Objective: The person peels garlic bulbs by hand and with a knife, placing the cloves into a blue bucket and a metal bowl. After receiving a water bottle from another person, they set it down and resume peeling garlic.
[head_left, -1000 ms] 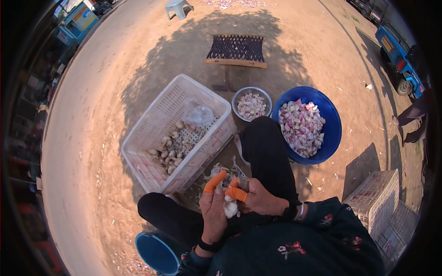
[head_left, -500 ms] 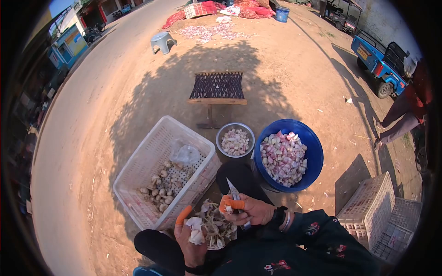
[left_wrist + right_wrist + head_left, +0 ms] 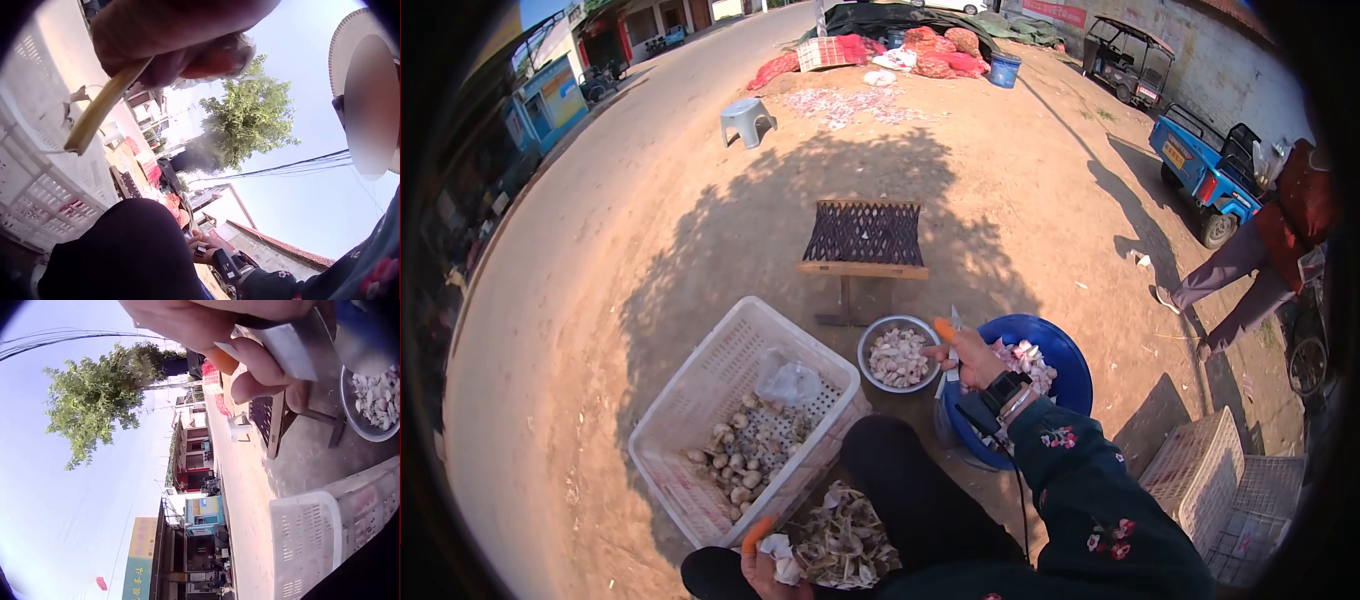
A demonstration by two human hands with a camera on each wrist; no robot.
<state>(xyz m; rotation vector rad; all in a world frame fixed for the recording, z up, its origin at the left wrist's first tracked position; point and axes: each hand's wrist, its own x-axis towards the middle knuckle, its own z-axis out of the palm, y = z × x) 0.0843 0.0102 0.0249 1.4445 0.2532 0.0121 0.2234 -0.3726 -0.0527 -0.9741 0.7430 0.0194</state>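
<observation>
Low at the bottom of the head view, my left hand [image 3: 758, 572], an orange cover on one finger, holds a white garlic bulb [image 3: 783, 560]. Its dry stem [image 3: 103, 115] sticks out below the fingers in the left wrist view. My right hand [image 3: 975, 362] is stretched forward over the near-left side of the blue bucket [image 3: 1076, 370], close to the metal bowl [image 3: 864, 362]. It grips a knife [image 3: 955, 316], whose flat metal shows in the right wrist view. Pinkish garlic cloves [image 3: 1025, 360] fill the bucket, and paler peeled cloves [image 3: 897, 358] lie in the bowl.
A white plastic crate [image 3: 690, 400] with garlic bulbs [image 3: 735, 465] and a clear bag [image 3: 788, 382] stands at left. Dry husks [image 3: 850, 540] lie between my legs. Beyond the bowl is a webbed stool [image 3: 862, 235]. A person [image 3: 1250, 265] and more crates [image 3: 1195, 465] are at right.
Both hands were together at the garlic bulb. My right hand has moved forward and right with the knife, over to the bucket and bowl; the left stays low with the bulb. The view has tilted up.
</observation>
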